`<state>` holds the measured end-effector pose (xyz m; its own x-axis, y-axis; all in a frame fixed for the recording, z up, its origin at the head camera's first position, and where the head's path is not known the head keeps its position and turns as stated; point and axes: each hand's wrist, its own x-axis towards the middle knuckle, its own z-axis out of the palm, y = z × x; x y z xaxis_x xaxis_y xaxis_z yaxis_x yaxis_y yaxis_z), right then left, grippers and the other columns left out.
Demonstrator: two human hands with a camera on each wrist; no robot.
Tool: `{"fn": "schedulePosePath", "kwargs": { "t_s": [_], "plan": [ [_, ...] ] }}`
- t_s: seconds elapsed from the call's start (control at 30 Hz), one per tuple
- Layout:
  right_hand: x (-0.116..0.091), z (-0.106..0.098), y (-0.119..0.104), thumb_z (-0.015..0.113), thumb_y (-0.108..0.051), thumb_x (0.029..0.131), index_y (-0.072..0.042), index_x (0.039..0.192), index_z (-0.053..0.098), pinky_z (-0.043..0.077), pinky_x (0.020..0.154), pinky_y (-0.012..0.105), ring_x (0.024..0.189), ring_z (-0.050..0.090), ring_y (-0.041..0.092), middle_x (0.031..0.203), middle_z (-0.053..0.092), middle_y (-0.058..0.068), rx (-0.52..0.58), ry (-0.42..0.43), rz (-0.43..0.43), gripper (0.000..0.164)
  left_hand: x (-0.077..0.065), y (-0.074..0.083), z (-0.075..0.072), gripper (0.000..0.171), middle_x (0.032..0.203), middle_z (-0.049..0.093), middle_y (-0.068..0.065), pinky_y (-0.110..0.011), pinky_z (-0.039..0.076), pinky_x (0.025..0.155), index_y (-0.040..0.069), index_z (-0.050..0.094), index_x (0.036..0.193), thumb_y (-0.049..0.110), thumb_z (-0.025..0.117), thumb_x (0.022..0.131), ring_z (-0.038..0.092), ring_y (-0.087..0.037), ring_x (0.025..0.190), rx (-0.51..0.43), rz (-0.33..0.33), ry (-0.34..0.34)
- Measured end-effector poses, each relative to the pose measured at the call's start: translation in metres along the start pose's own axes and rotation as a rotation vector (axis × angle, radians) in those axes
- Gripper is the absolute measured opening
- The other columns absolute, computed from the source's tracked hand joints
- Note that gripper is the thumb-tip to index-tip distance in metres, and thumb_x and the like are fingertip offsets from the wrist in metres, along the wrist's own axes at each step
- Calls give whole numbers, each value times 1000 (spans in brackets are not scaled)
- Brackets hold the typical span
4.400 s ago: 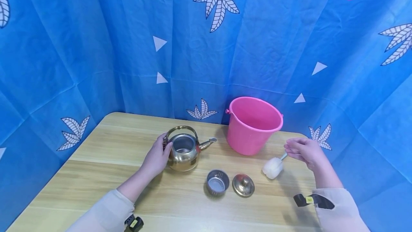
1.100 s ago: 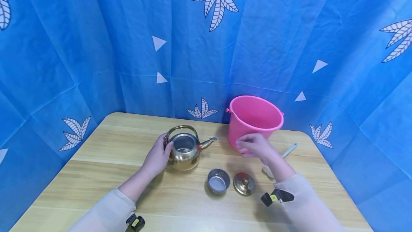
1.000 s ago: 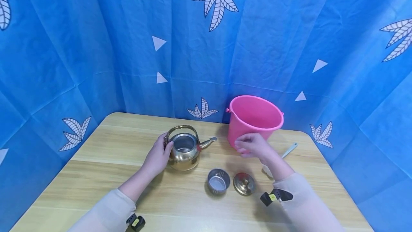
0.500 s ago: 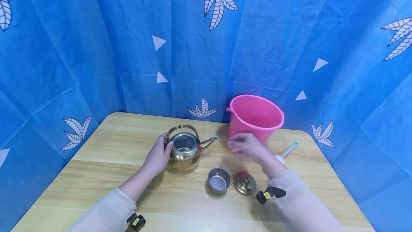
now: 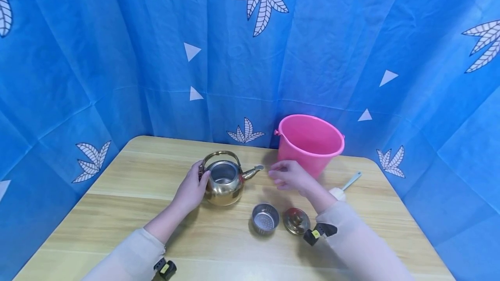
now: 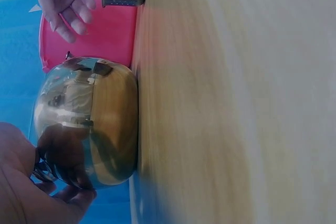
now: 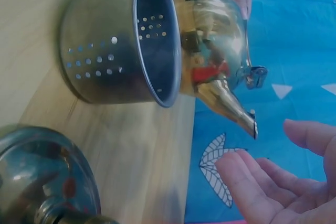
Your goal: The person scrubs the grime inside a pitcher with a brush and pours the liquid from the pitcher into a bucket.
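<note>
A kettle (image 5: 223, 194) stands on the tabletop (image 5: 117, 211), lower centre of the frame; the left hand (image 5: 192, 187) grips its side between thumb and fingers. Rightward, the right hand (image 5: 291, 175) hovers empty, fingers loosely parted.

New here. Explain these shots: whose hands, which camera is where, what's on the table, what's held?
There's no robot: the "grips" are a person's bare hands. The wide picture comes from a camera worn on the head; the two close-ups come from the left wrist camera and right wrist camera, so they look turned sideways. On the table are a brass-coloured kettle with its top open, a perforated metal cup, a lid, a partly hidden brush and a pink bucket. The left grip holds the kettle's side; the right grip holds nothing.
</note>
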<state>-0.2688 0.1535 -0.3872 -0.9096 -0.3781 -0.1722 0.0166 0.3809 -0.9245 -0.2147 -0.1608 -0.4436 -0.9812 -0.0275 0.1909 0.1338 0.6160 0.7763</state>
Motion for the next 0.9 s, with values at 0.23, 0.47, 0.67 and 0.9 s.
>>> {"fn": "schedulePosePath", "kwargs": {
  "t_s": [0.23, 0.47, 0.67, 0.9],
  "plan": [
    [6, 9, -3, 69, -15, 94, 7, 127, 59, 61, 79, 43, 96, 67, 39, 114, 65, 26, -9, 10, 26, 41, 0, -1, 0, 56, 147, 42, -32, -58, 33, 113, -6, 27, 152, 24, 44, 108, 42, -47, 135, -1, 1, 1],
    [12, 15, -7, 70, -16, 94, 8, 130, 56, 62, 78, 42, 98, 66, 42, 109, 67, 21, -4, 17, 44, 46, 0, -1, 0, 55, 147, 41, -32, -58, 33, 113, -7, 27, 151, 23, 43, 108, 42, -47, 136, -2, 11, 3],
    [17, 21, -8, 69, -15, 94, 8, 130, 55, 61, 80, 45, 97, 67, 40, 105, 67, 21, -11, 17, 62, 45, 0, -1, -1, 56, 148, 41, -32, -58, 32, 114, -7, 27, 151, 23, 44, 108, 41, -47, 136, -5, 11, 1],
    [22, 26, -9, 69, -17, 95, 8, 132, 53, 60, 82, 47, 103, 65, 43, 110, 66, 26, -30, 8, 93, 47, 0, -1, -1, 56, 149, 40, -32, -58, 32, 114, -7, 27, 151, 24, 43, 108, 40, -47, 137, -9, 8, -6]
  ]
}}
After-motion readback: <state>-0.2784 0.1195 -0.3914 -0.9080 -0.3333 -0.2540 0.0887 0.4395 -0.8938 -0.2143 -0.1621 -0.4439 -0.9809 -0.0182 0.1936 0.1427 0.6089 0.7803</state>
